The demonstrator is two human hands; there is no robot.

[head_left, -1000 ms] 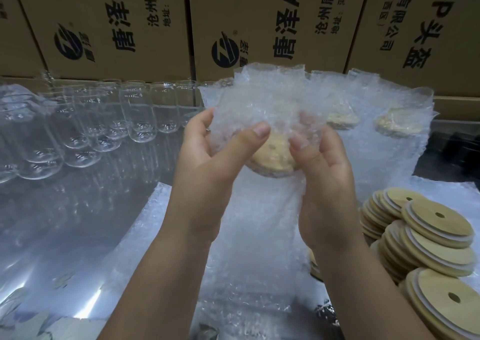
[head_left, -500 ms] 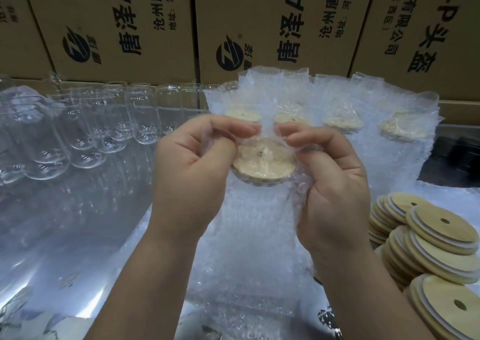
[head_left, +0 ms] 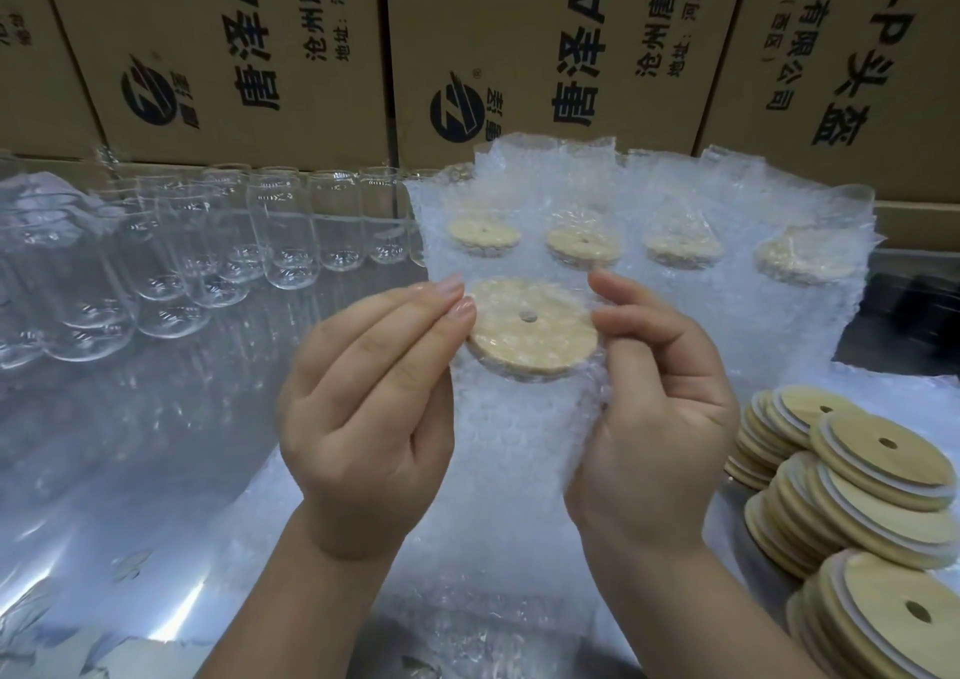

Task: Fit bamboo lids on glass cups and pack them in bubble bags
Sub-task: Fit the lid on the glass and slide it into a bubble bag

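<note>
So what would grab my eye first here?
Centre frame, the left hand and right hand hold a bubble bag with a bamboo lid showing through. Behind it stand four more filled bags; empty glass cups crowd the left, and loose lids stack up at lower right.

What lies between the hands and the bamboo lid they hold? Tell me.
Only the bubble bag: its film covers the bamboo lid, and the left hand and right hand pinch it at the lid's sides.
</note>
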